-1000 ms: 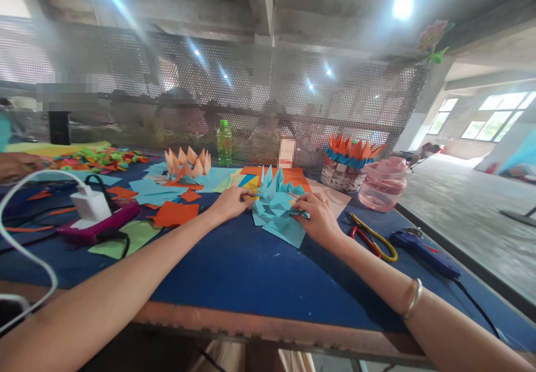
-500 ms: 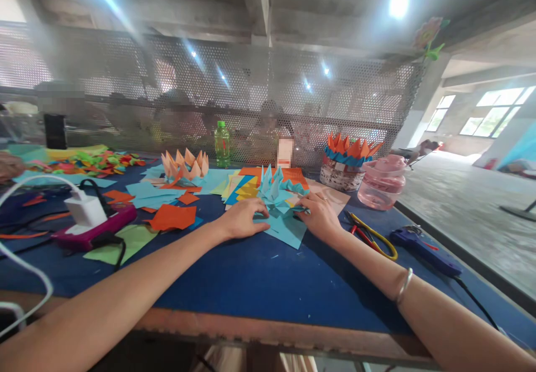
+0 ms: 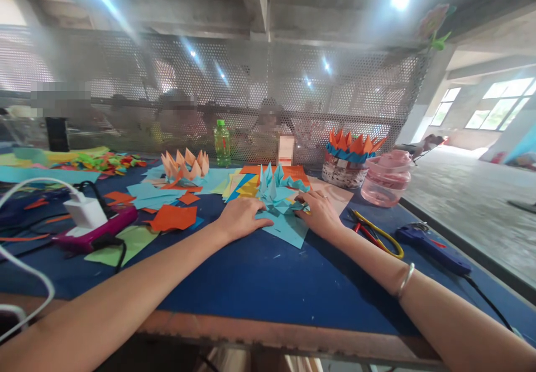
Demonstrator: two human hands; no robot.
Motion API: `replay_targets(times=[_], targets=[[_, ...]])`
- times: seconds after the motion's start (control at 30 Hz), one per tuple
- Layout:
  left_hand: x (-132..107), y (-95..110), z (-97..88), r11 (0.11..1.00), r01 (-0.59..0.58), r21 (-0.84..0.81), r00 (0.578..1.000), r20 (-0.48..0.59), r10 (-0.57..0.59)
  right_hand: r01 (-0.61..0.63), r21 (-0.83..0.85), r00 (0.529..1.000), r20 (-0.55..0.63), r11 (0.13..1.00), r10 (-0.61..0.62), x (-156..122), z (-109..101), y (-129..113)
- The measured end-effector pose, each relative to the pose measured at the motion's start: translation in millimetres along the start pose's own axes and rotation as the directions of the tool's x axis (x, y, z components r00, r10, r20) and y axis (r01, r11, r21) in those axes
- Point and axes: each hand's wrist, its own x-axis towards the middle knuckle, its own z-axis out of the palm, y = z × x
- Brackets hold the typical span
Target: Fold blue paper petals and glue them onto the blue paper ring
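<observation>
While the left hand (image 3: 242, 218) presses flat-fingered on the blue paper (image 3: 285, 229), the right hand (image 3: 320, 214) pinches its folds with curled fingers.

Blue-topped table (image 3: 259, 282) bearing loose paper squares (image 3: 171, 217), folded paper flowers (image 3: 186, 165), scissors (image 3: 374, 233), glue gun (image 3: 431, 246), bottle (image 3: 221, 143) and charger (image 3: 86, 213).

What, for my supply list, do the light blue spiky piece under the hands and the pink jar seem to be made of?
The light blue spiky piece looks like thin matte paper: it has sharp creases, folded points and flat sheet edges. The pink jar seems to be clear, glossy plastic, possibly glass: it is tinted, see-through and shows bright highlights.
</observation>
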Motion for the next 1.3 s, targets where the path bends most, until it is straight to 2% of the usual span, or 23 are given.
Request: replay_targets(times=[0.1,0.2,0.33,0.47,0.63,0.77,1.03,1.3], targets=[[0,5,-3.3,0.992,0.063,0.109,0.998,-0.029,-0.060,0.003,0.001,1.000,0.015,1.000,-0.003,-2,-2,-1],[0,7,-6.0,0.984,0.111,0.141,0.991,-0.093,-0.099,0.027,0.009,0.999,0.035,1.000,-0.027,-5,-6,-6],[1,3,-4.5,0.996,0.047,0.079,0.983,-0.179,-0.032,0.044,0.033,0.997,0.058,0.998,-0.046,-6,-11,-11],[2,-2,1.6,0.998,-0.057,0.042,0.990,-0.129,0.061,0.023,0.030,0.996,0.081,0.999,-0.025,-4,-8,-4],[4,-3,6.8,0.993,-0.108,0.043,0.991,-0.079,0.111,-0.006,0.007,0.994,0.106,1.000,0.005,-1,1,7],[3,2,5.9,0.996,-0.085,0.007,0.993,-0.083,0.086,-0.018,-0.011,0.996,0.086,1.000,0.019,0,2,7],[3,8,0.0,0.992,-0.032,-0.119,0.999,-0.001,0.032,-0.065,-0.052,0.998,0.014,0.996,0.066,2,3,8],[7,11,0.7,0.997,-0.022,-0.080,1.000,0.002,0.022,-0.083,-0.074,0.996,-0.029,0.994,0.081,2,1,8]])
